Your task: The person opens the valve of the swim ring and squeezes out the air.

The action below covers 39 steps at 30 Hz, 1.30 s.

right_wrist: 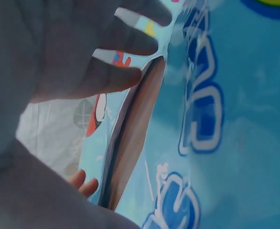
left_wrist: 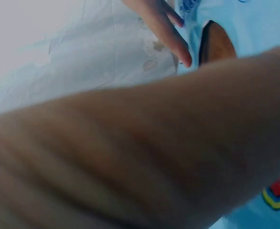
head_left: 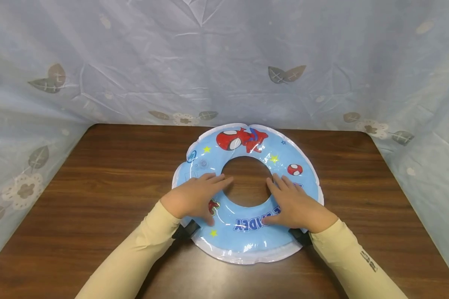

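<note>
A light-blue inflatable swim ring (head_left: 247, 245) with a pale rim lies flat on the table, printed with a red cartoon figure, yellow stars and blue lettering. My left hand (head_left: 196, 196) rests on the ring's left side, its fingers spread and reaching toward the centre hole. On the right side, my right hand (head_left: 297, 204) touches the ring with fingers extended beside the hole's edge. The right wrist view shows the ring's surface (right_wrist: 254, 119) close up, with the right hand's fingers over it. A blurred forearm fills much of the left wrist view.
The brown wood-grain table (head_left: 97, 199) extends on both sides of the ring. A pale curtain (head_left: 224, 62) with leaf and flower prints hangs behind it and along both sides. Dark straps (head_left: 187, 229) circle the wrists below the cream sleeves (head_left: 134, 249).
</note>
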Each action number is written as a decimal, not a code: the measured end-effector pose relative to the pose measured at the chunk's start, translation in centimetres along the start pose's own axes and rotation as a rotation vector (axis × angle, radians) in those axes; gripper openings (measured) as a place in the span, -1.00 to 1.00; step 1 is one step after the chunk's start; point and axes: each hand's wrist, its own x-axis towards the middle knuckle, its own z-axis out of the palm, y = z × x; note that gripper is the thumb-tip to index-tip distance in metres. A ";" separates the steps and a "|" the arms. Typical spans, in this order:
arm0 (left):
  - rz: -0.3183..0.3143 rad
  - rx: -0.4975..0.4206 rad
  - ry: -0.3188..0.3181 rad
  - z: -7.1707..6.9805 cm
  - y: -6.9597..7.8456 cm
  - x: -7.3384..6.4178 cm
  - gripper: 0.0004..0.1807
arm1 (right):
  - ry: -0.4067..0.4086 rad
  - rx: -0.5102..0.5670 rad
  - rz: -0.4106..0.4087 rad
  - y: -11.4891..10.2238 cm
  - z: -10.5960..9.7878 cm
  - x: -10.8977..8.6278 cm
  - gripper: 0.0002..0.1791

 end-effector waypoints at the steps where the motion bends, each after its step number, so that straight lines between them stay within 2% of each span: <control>1: -0.003 0.018 0.001 0.1 0.0 0.1 0.28 | -0.001 -0.002 0.009 0.0 0.0 0.0 0.24; 8: -0.024 0.088 -0.005 1.1 0.2 0.7 0.32 | -0.011 -0.007 0.027 0.1 0.2 0.1 0.28; 20: -0.034 0.069 -0.028 1.0 0.2 0.6 0.25 | -0.031 -0.008 0.034 0.4 0.6 0.4 0.29; 25: -0.026 0.051 0.022 0.9 0.3 0.5 0.15 | 0.005 0.012 0.026 0.5 0.2 0.2 0.23; 30: -0.032 0.050 0.081 1.7 1.0 0.9 0.06 | 0.038 0.008 0.032 0.7 0.0 0.1 0.19; 39: -0.103 0.087 0.064 2.6 1.7 1.7 0.01 | 0.010 -0.016 0.052 0.6 -0.2 0.1 0.15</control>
